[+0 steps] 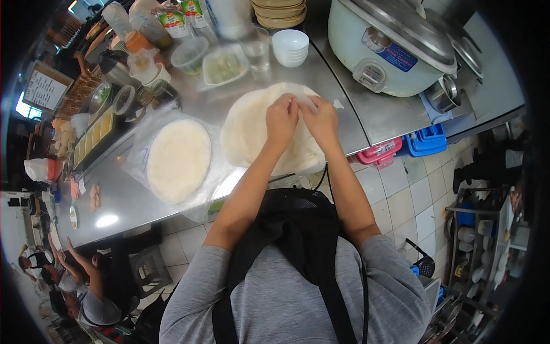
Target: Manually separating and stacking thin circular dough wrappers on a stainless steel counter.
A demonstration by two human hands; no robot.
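Observation:
My left hand (281,118) and my right hand (320,122) are close together over the far side of a large round stack of thin, pale wrapper sheets (249,124). The fingertips of both hands pinch a thin translucent edge (306,102); I cannot tell whether it is wrapper or plastic. To the left, a second round pale stack (179,159) lies flat on a clear plastic bag (139,161). A small torn white scrap (338,104) rests just right of my right hand.
The steel counter (129,198) also holds stacked white bowls (290,47), a drinking glass (258,49), a plastic food tub (225,66) and a sectioned ingredient tray (93,138). A large rice cooker (386,47) stands at the right. People (96,305) are at the lower left.

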